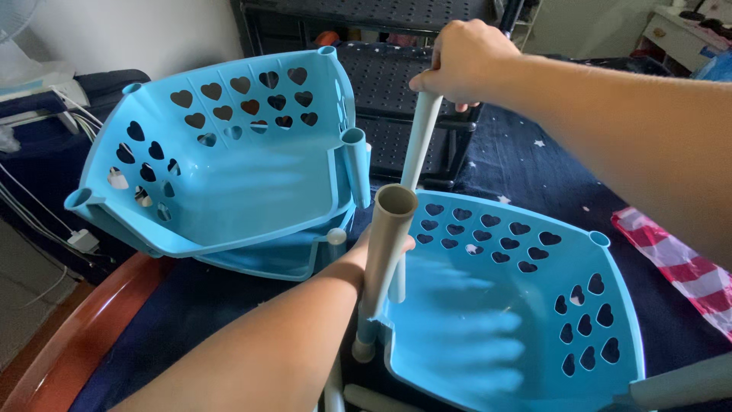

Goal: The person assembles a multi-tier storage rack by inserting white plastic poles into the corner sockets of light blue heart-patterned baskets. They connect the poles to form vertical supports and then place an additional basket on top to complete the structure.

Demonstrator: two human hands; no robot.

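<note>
The right hand (463,57) grips a pale pole (415,164) from above. The left hand (371,252) clasps a grey tube (387,244) beside a blue heart-pierced tray (503,305).

Light-blue trays (488,336) — heart-shaped cutouts; grey tubes (385,244); navy star-dotted cloth (526,164); red-white striped bag (679,263).

Blue heart-perforated trays: three, namely one at lower right (503,320) and two stacked at upper left (229,168). Grey tubes: at least five, including two upright at centre (385,244) and one at the lower-right edge (679,385). Hands: two.
</note>
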